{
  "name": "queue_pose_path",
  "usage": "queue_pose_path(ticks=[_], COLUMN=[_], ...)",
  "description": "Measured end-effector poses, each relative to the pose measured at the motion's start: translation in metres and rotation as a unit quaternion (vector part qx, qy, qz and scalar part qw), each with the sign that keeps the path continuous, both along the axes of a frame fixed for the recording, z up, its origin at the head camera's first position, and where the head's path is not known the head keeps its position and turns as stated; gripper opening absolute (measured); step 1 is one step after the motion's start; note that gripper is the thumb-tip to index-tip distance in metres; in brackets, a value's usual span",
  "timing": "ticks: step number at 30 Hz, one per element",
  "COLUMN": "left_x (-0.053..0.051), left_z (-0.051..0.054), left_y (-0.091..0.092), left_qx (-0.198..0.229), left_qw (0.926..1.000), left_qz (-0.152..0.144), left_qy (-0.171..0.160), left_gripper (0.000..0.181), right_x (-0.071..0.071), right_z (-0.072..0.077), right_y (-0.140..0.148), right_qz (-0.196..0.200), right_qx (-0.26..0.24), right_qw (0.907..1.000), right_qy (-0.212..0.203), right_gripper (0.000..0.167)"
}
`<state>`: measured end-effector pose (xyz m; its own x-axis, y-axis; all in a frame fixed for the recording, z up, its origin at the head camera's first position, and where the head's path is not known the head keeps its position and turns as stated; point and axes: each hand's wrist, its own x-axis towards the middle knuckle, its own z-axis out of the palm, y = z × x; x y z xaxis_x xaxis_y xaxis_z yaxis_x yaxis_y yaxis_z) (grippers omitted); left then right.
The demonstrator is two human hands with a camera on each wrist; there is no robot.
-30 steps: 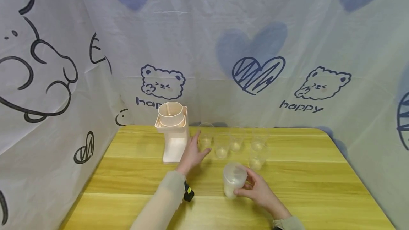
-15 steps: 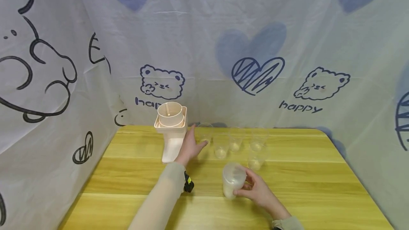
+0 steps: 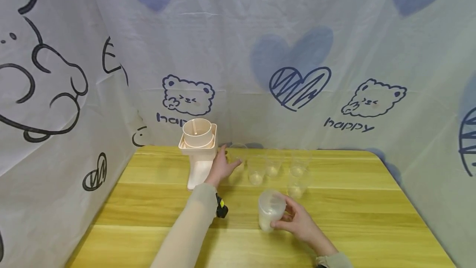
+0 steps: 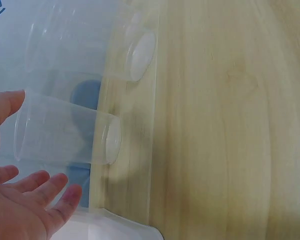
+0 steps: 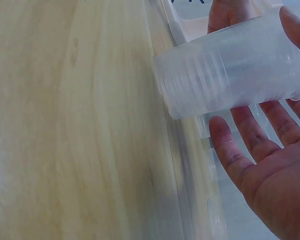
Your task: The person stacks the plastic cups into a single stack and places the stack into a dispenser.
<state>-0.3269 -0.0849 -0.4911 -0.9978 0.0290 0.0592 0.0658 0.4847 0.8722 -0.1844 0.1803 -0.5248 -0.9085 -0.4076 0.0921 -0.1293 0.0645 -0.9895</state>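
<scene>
My right hand grips a stack of nested clear plastic cups above the near middle of the table. In the right wrist view, the stack lies between the thumb and fingers of my right hand. My left hand reaches between the dispenser and the leftmost single clear cup. In the left wrist view, that cup stands upright between the spread thumb and fingers of my left hand. The thumb tip is close to its rim; contact is uncertain.
A cream plastic dispenser-like stand with a round top rises directly left of my left hand. Several more single clear cups, one of them a front cup, stand to the right. A printed cloth hangs behind the wooden table.
My left hand has shifted slightly away and to the left, its fingers now between the stand and the leftmost cup. My right hand keeps the stack in nearly the same spot.
</scene>
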Motion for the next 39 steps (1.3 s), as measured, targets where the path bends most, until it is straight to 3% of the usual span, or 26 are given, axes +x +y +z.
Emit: queue_pose_path(ticks=[13,19,26,31,39], left_x=[-0.014,-0.014,-0.011,-0.007,0.005], left_z=[-0.005,-0.006,-0.005,-0.005,-0.005], left_y=[0.002,0.003,0.002,0.001,-0.001], left_qx=[-0.007,0.004,0.035,0.035,0.033], left_qw=[0.9999,0.9999,0.9992,0.9992,0.9992], left_qz=[-0.011,-0.008,-0.008,-0.005,-0.011], left_qy=[-0.005,-0.012,-0.018,-0.018,0.019], left_gripper=[0.082,0.080,0.077,0.073,0.071], right_x=[0.001,0.000,0.000,0.001,0.000], right_z=[0.004,0.003,0.003,0.004,0.005], right_y=[0.000,0.000,0.000,-0.001,-0.002], right_qz=[0.007,0.009,0.008,0.003,0.001], right_qx=[-0.003,-0.009,-0.005,0.002,0.003], right_qw=[0.9999,0.9998,0.9999,1.0000,1.0000], right_qy=[-0.013,-0.012,-0.013,-0.009,-0.001], right_gripper=[0.080,0.080,0.079,0.078,0.079])
